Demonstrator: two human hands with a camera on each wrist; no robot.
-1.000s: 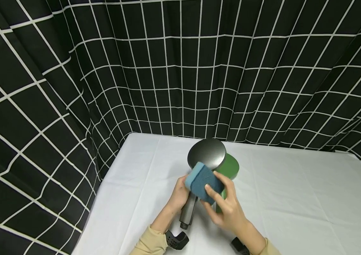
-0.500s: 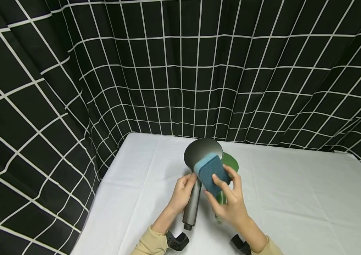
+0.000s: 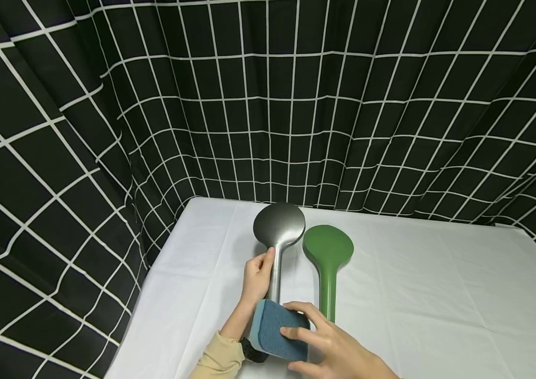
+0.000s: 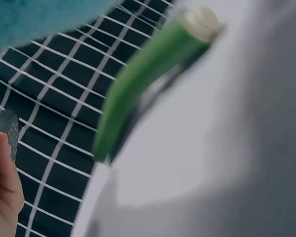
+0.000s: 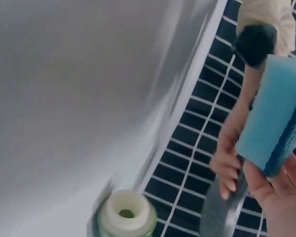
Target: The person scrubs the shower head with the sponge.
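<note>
My left hand (image 3: 255, 279) grips the neck of a dark grey handheld shower head (image 3: 279, 223), its smooth back facing up. My right hand (image 3: 331, 342) holds a blue sponge (image 3: 279, 331) between thumb and fingers, over the lower end of the grey handle, which it hides in the head view. Just right of the grey one lies a green handheld shower head (image 3: 328, 247) on the white cloth. Its pale connector end (image 5: 127, 212) shows in the right wrist view, and its green handle (image 4: 138, 79) appears blurred in the left wrist view.
A white cloth (image 3: 429, 295) covers the table. Black curtains with a white grid (image 3: 268, 105) hang behind it and at both sides. A black wrist strap (image 3: 252, 351) sits on the left wrist.
My right hand has drawn the sponge down toward me, from near the grey shower head's face end to its handle end. The left hand and grey shower head have shifted left, uncovering the green one.
</note>
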